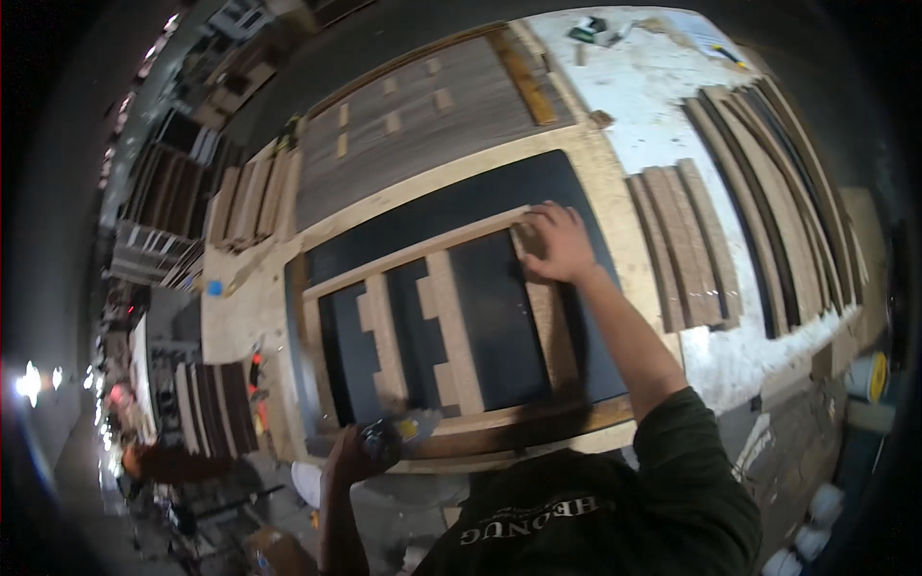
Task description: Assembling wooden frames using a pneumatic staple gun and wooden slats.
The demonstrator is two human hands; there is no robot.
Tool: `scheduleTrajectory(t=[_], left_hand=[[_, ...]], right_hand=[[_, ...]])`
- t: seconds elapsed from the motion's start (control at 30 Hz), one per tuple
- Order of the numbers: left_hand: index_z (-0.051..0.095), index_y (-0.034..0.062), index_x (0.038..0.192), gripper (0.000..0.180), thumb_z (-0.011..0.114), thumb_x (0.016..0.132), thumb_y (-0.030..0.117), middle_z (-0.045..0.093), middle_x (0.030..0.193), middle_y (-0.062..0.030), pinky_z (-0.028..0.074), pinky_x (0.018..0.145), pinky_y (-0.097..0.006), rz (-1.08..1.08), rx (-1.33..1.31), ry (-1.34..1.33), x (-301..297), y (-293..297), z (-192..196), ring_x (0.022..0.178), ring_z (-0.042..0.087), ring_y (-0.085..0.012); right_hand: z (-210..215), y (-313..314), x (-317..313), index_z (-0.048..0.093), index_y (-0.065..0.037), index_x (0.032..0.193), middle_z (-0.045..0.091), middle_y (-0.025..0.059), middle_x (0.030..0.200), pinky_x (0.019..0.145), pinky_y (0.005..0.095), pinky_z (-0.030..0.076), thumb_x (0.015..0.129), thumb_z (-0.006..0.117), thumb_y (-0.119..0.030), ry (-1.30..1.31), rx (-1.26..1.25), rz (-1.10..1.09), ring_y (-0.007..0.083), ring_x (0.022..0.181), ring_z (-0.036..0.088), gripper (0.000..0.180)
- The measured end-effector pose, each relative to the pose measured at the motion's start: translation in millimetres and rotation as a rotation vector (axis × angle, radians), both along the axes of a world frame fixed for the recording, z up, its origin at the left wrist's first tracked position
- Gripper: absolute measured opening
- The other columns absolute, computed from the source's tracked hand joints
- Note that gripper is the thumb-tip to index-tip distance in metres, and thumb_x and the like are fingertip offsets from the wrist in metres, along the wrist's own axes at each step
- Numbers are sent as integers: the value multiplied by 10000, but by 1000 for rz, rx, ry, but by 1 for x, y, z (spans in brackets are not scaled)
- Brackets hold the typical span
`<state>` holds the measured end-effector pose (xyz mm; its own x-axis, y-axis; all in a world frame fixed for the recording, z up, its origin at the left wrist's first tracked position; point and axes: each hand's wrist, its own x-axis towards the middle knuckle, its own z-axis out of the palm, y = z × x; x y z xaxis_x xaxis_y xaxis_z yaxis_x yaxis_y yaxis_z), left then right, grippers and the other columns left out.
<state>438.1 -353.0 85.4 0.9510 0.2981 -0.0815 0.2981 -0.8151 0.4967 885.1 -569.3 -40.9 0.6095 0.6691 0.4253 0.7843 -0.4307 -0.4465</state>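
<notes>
A wooden frame [415, 252] of light strips lies on a black panel [499, 326] on the bench in front of me. Inside it, upright strips [455, 331] carry small wood blocks. My right hand [562, 245] rests on the frame's far right corner, thumb and fingers spread apart. Down at the near left edge, my left hand [351, 459] is closed around a clear plastic bottle [382, 442], tilted with its narrower end toward the frame. The bottle's contents are too blurred to tell.
Behind the frame, a grey wood-grain panel [403, 106] bears several small blocks. Strips [672, 245] lie stacked on the white table at right, with longer strips [783, 211] farther out. More strip piles [254, 202] stand at left. A yellow-and-white bucket [869, 377] sits at far right.
</notes>
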Motion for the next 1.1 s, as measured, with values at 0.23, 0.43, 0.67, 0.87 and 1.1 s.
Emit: scheduleTrajectory(t=[0.23,0.43,0.67,0.87,1.1], left_hand=[[670,69,905,350,790,621,233,667,763,-149,530,626,-376,57,84,219,149,5,92,703,657,-324],[628,22,933,379,783,643,211,654,813,-149,512,681,-340,18,-114,69,226,105,28,758,648,-269],[640,9,897,372,781,637,233,657,848,-188,507,704,-397,64,-63,275,279,132,-10,810,638,-347],[646,3,815,313,778,632,220,664,748,-165,513,681,-386,-9,-18,104,285,129,-19,720,649,-329],[652,-6,820,281,763,630,169,674,760,-154,515,636,-363,37,-18,287,293,123,-17,703,668,-268]], right_hand=[[-6,28,26,551,-127,1165,533,93,1148,1011,465,338,659,663,-334,239,-27,-15,297,1159,460,558],[-19,35,16,571,-126,1153,541,99,903,777,397,380,672,618,-370,229,22,-59,293,863,483,542],[-20,41,25,566,-108,1101,527,84,1168,849,397,372,640,604,-360,200,-62,-103,282,1024,493,527],[-19,44,22,556,-114,1115,511,85,1200,899,409,361,652,589,-389,235,-117,-103,283,1104,464,540],[-21,42,22,545,-119,1124,508,87,1205,967,425,333,652,589,-403,194,-105,-109,284,1172,438,552]])
